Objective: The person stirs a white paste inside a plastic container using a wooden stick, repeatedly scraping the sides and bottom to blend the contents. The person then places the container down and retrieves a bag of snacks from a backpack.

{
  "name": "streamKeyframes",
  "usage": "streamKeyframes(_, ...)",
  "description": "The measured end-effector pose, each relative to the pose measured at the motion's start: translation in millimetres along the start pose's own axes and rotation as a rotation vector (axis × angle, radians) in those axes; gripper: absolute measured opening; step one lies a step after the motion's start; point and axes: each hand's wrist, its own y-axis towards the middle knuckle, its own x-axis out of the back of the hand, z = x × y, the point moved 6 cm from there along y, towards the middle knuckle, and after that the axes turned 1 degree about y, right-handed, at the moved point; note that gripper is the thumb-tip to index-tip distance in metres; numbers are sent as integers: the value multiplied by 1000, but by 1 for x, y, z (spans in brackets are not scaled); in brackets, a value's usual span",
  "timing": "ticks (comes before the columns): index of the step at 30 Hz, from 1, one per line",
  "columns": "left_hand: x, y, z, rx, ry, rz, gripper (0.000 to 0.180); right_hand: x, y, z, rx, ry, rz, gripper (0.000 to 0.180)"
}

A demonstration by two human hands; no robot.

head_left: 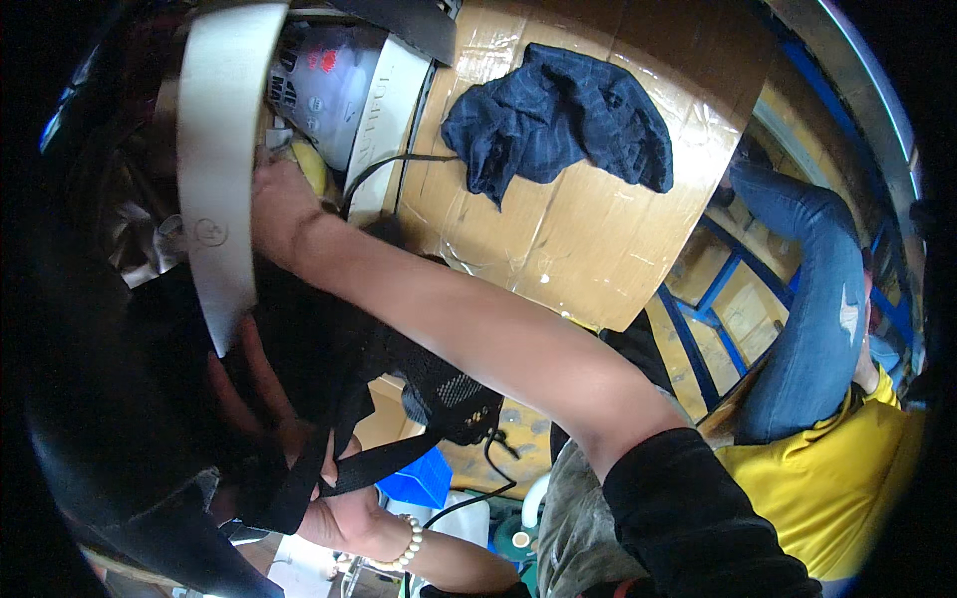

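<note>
Dark black fabric (299,349) with a mesh part (454,404) hangs at the left and middle. My left hand (344,513), wearing a pale beaded bracelet, is at the lower left with its fingers closed round a black strap (384,465) beside that fabric. My right forearm crosses the picture from the lower right, and my right hand (284,204) reaches the upper left. A pale curved machine arm (229,149) hides its fingers, so their grip does not show. A yellow item (310,167) is close beside this hand.
A crumpled dark navy cloth (558,125) lies on a taped cardboard surface (598,254). Behind the machine arm is a printed plastic bag (334,90). At right a person in ripped jeans (807,299) and a yellow top (817,478) is near a blue metal frame (718,284). A blue bin (419,480) is below.
</note>
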Motion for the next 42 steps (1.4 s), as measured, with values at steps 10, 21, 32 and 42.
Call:
streamKeyframes(10, 34, -5, -11, 6, -50, -52, 100, 121, -115, -36, -162, 807, -638, 12)
streamKeyframes(21, 82, -17, -18, -27, -237, -127, 62, 250, -265, -152, -93, 925, -1256, 16)
streamKeyframes(32, 29, -12, -7, 89, -268, -14, 24, 228, -282, -157, -631, -231, -931, 54)
streamKeyframes(42, 45, -5, -20, 12, -206, -11, 42, 166, -154, -56, 111, 93, -499, 21)
